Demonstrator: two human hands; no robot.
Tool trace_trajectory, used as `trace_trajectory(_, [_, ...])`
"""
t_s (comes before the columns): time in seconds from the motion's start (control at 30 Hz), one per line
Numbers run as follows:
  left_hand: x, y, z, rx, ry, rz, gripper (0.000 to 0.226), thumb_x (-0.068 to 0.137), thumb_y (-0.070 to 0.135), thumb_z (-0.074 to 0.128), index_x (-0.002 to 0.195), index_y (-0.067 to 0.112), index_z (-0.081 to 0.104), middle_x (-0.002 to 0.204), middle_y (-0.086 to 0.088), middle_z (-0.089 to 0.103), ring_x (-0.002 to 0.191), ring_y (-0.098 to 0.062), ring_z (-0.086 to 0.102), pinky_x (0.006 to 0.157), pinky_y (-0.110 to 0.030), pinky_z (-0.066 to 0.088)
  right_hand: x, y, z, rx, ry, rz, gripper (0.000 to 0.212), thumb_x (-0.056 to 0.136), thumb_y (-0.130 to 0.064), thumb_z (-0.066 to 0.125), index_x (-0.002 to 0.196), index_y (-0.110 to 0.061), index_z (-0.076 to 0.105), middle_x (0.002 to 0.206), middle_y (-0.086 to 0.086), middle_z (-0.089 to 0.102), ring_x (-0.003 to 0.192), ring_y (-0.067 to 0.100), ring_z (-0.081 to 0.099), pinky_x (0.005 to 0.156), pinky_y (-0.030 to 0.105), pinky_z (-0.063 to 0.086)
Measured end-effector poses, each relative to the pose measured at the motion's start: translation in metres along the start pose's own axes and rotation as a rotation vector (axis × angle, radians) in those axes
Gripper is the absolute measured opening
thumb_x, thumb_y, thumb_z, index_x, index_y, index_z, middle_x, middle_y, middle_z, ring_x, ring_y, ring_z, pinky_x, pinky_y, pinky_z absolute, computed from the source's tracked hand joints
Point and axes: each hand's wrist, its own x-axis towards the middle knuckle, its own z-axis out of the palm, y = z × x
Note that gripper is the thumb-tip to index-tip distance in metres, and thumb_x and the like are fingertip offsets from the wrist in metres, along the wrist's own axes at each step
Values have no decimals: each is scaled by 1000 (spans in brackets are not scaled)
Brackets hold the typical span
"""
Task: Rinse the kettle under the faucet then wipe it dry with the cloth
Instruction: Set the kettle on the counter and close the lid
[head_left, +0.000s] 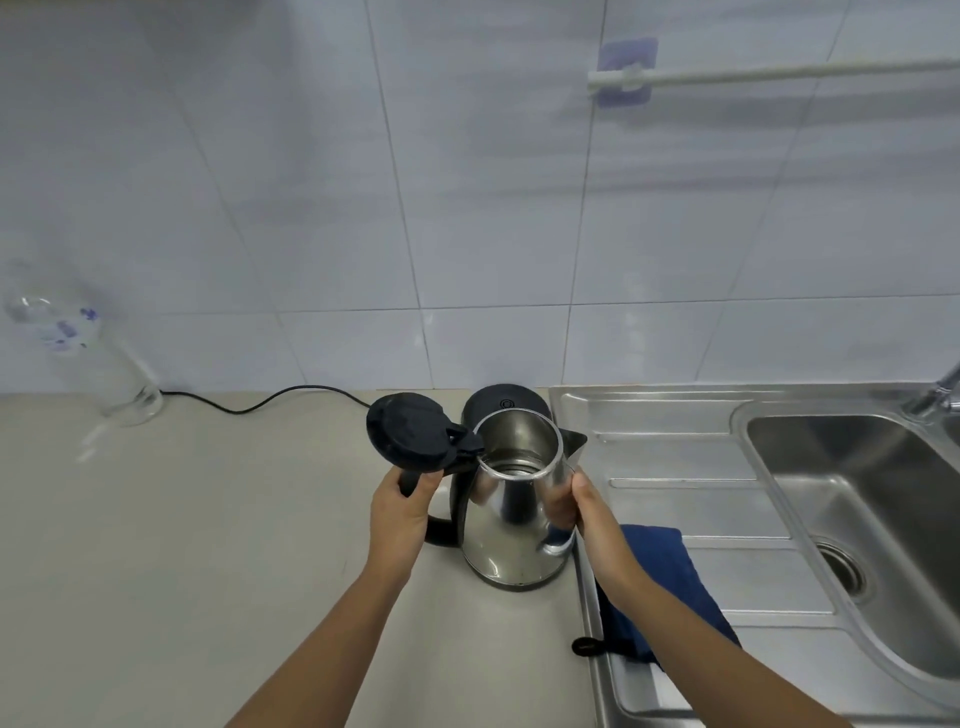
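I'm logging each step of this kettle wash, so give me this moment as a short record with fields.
kettle: steel kettle, lid flipped open, lifted off its base
left hand: left hand grips the black handle
right hand: right hand steadies the body on the spout side
cloth: blue cloth lies on the drainboard, untouched
faucet: faucet at far right, no water visible
stage: rinse not yet begun

A domestic kitchen. Evidence: white tiled wall (467, 208); stainless-steel sink (857, 519) with ribbed draining board (685, 499) and faucet (935, 395); beige desk (182, 545); electric kettle (511, 519) near its corded base (504, 402); wall-mounted rail (779, 73).
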Motion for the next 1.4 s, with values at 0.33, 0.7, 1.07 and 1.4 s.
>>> trace_trajectory(0.33, [-39,24,-4,24,-7,311,45,82,41,70,121,37,48,116,39,57,112,13,53,80,0,40,-6,-6,-6,-38,-49,18,47,106,-46,28,103,-23,68,98,-14,74,94,-6,67,81,13,42])
trace_trajectory(0.7, [-59,68,-4,7,-113,550,65,88,31,62,145,18,35,132,34,52,121,11,49,93,-1,35,-16,-22,-7,-51,-39,41,41,106,-45,29,88,-37,66,75,-40,67,75,-28,58,71,8,38])
trace_trajectory(1.07, [-34,79,2,172,-47,555,40,100,52,29,139,46,36,151,8,43,142,-10,34,115,-49,29,-16,-17,-6,-149,-72,-30,47,104,-53,27,107,-29,67,113,-7,70,109,6,62,86,17,40])
trace_trajectory(1.4, [-5,106,20,221,-162,472,15,95,50,48,98,48,62,139,18,55,132,6,41,113,-47,33,-13,-15,-5,-115,-88,-4,73,90,-70,30,140,-23,54,135,1,60,128,20,54,102,31,38])
